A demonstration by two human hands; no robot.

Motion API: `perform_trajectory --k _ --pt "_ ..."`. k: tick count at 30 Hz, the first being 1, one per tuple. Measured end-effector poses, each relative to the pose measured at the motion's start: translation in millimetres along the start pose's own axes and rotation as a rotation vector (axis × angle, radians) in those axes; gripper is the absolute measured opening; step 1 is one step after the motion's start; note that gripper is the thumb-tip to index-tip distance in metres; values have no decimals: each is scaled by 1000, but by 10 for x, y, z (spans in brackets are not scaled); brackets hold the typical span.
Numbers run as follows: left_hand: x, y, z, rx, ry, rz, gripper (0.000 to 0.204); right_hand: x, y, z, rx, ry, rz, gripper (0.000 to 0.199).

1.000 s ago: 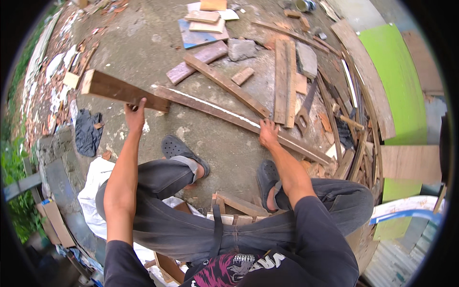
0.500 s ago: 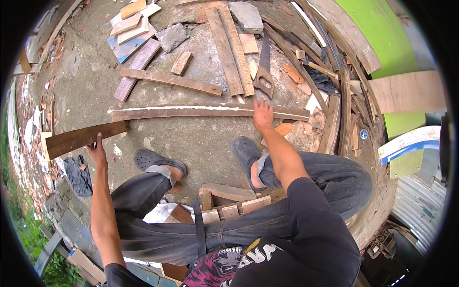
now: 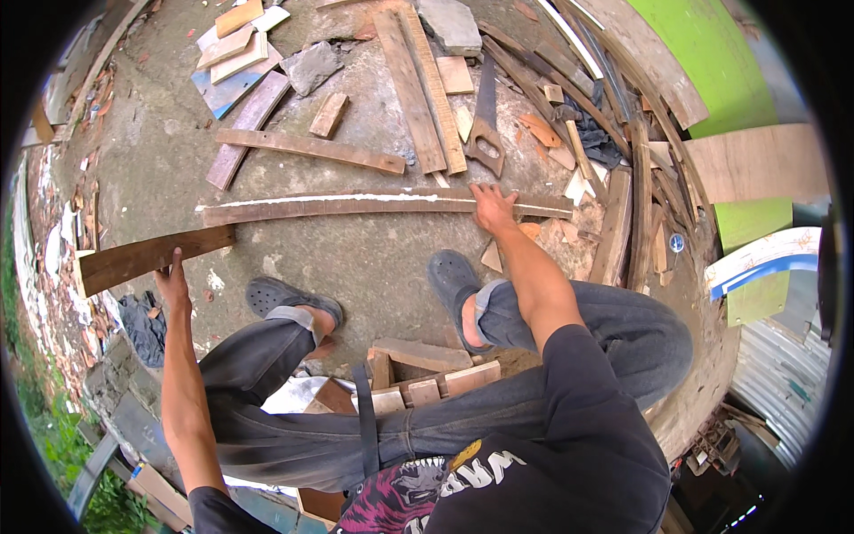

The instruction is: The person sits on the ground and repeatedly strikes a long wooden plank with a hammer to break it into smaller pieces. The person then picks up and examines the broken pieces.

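My left hand (image 3: 172, 280) grips a short dark wooden plank (image 3: 151, 257) out to my left, holding it just above the concrete ground. My right hand (image 3: 490, 209) presses down on a long thin wooden strip (image 3: 356, 206) with a pale edge that lies across the ground in front of my feet. A handsaw (image 3: 486, 125) lies beyond the strip, just past my right hand. I am seated, knees bent, both feet in dark clogs (image 3: 285, 296) on the concrete.
Loose boards (image 3: 307, 148) and offcuts (image 3: 233, 44) lie scattered ahead. A stack of planks (image 3: 632, 205) and a green panel (image 3: 712, 80) stand at right. Small wood blocks (image 3: 418, 356) sit between my legs. A dark cloth (image 3: 142, 325) lies at left.
The view has swung, so the long strip now lies level across the ground. My left hand has carried the short plank lower and further left. My right hand stays on the strip.
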State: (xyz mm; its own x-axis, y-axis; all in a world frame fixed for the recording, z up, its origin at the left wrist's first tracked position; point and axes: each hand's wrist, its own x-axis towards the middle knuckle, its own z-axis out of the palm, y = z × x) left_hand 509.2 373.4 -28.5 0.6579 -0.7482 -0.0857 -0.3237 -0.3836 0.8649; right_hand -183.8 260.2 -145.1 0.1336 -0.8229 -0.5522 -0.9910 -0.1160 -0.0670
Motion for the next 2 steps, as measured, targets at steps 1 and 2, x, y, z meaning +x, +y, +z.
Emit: perform_trajectory --k 1,2 --pt "26 -33 -31 0 -14 0 56 40 0 33 4 23 -14 73" --pt "53 -63 -67 0 -27 1 61 72 0 67 26 -27 12 76"
